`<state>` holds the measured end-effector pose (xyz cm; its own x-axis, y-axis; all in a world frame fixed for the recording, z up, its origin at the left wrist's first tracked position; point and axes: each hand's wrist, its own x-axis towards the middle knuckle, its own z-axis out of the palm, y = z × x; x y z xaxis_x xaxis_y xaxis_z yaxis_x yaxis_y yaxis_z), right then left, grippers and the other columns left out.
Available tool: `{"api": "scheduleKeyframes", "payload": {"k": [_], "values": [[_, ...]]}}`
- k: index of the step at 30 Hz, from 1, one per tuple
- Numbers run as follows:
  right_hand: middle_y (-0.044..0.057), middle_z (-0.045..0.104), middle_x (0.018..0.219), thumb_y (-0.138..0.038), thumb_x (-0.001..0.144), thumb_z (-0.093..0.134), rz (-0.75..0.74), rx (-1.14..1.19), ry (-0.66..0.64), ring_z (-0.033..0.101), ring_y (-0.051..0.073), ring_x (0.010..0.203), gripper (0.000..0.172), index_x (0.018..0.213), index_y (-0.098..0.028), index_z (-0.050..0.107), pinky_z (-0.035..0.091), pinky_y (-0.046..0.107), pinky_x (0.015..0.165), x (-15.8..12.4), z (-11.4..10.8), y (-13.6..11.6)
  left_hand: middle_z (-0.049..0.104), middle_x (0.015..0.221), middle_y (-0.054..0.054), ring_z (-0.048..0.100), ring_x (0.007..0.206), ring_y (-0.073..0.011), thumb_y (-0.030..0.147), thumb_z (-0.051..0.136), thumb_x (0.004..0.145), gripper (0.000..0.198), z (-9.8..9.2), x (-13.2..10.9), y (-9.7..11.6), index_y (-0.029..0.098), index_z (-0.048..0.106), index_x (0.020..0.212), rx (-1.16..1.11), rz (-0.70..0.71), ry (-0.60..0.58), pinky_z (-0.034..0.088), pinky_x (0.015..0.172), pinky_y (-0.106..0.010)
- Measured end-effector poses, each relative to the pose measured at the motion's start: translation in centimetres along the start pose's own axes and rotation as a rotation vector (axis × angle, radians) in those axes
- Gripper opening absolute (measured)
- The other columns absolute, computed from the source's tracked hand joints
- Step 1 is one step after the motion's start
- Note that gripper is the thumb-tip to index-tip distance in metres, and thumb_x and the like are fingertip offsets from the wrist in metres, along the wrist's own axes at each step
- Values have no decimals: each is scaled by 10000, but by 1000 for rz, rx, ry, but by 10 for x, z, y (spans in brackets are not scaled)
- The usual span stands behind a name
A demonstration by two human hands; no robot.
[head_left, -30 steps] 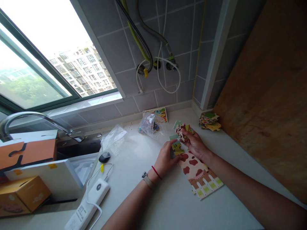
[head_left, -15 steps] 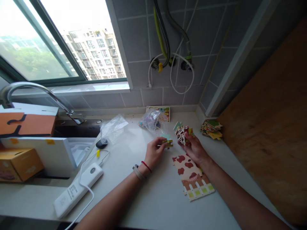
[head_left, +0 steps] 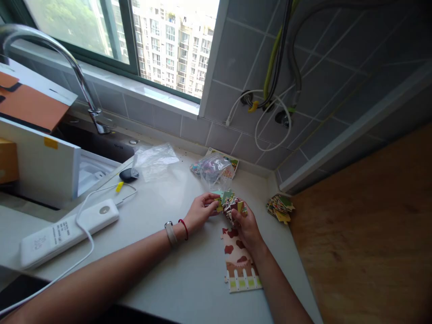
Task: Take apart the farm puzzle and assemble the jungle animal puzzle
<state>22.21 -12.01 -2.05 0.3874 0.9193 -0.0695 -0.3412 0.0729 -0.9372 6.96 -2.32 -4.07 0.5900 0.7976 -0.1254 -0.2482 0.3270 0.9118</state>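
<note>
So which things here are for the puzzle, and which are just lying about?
For the puzzle:
Left hand with a small green-and-yellow puzzle piece
Right hand with a brown-and-yellow stack of flat pieces
Flat joined section with red-brown spots
Probably the loose multicoloured pile of pieces

Seemingly just lying about:
Long white plastic block
Small black oval object
Clear, crumpled plastic bag beside it

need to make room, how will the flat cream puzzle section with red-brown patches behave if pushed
The puzzle section would probably slide rather than tip, lying flat on the smooth white counter. It might come apart, given its jigsaw-cut edge.
</note>
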Motion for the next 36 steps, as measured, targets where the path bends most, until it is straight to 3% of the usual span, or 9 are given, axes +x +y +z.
{"api": "scheduleKeyframes", "payload": {"k": [3, 8, 12, 19, 21, 25, 30, 34, 36], "values": [[16, 786, 1031, -352, 713, 929, 7, 13, -27, 724, 175, 881, 509, 1145, -238, 685, 578, 272, 821, 1, -1, -2, 771, 1063, -109, 737, 1010, -266, 533, 829, 772, 558, -1, 0, -1, 150, 684, 1152, 56, 45, -54, 634, 875, -424], [24, 782, 1002, -378, 732, 914, 28, 29, -58, 724, 202, 871, 495, 1143, -233, 680, 586, 321, 852, -2, 1, -8, 750, 1232, -108, 682, 1159, -292, 510, 623, 923, 440, -6, 0, 5, 166, 729, 1175, 361, 292, -68, 503, 1099, -441], [28, 777, 1037, -404, 740, 904, 21, 7, -82, 722, 216, 913, 513, 1170, -245, 674, 577, 344, 892, -4, 1, -10, 744, 1275, -89, 678, 1190, -289, 482, 485, 998, 455, -8, -3, 13, 172, 733, 1218, 481, 358, -74, 502, 1097, -409], [18, 767, 971, -442, 710, 915, 49, 19, -80, 709, 212, 865, 469, 1068, -242, 689, 591, 350, 851, -4, -2, -12, 764, 1233, -78, 693, 1164, -271, 471, 492, 1003, 413, -8, -7, 18, 199, 771, 1137, 593, 488, -57, 515, 1088, -390], [24, 766, 980, -454, 701, 918, 60, 13, -83, 708, 212, 869, 465, 1044, -236, 692, 592, 341, 831, -4, -2, -13, 785, 1150, -83, 723, 1061, -259, 496, 534, 982, 412, -8, -7, 18, 188, 777, 1109, 552, 467, -54, 571, 1004, -377], [43, 769, 1026, -444, 712, 915, 88, -9, -124, 705, 203, 873, 473, 1073, -224, 704, 587, 318, 802, -6, -4, -13, 775, 931, -78, 731, 818, -216, 550, 655, 901, 442, -7, -2, 19, 144, 769, 1034, 301, 291, -63, 646, 721, -317], [47, 769, 1080, -437, 692, 931, 96, -16, -159, 712, 204, 900, 554, 1148, -231, 696, 572, 309, 825, -6, -2, -11, 747, 909, -63, 724, 771, -190, 464, 828, 753, 420, -10, 3, 23, 146, 716, 1005, 112, 177, -37, 642, 636, -287], [48, 773, 1106, -411, 691, 935, 107, -28, -154, 716, 217, 958, 551, 1151, -235, 690, 563, 319, 876, -7, 0, -10, 726, 862, -24, 721, 713, -181, 375, 842, 735, 692, -10, 0, 27, 199, 554, 1340, 63, 148, 10, 635, 576, -283], [47, 771, 1119, -399, 695, 934, 96, -25, -158, 714, 215, 978, 548, 1155, -237, 684, 558, 313, 889, -7, 0, -9, 737, 858, -28, 728, 722, -187, 358, 833, 744, 751, -9, -1, 27, 206, 506, 1403, 69, 148, 20, 632, 574, -278]]}}
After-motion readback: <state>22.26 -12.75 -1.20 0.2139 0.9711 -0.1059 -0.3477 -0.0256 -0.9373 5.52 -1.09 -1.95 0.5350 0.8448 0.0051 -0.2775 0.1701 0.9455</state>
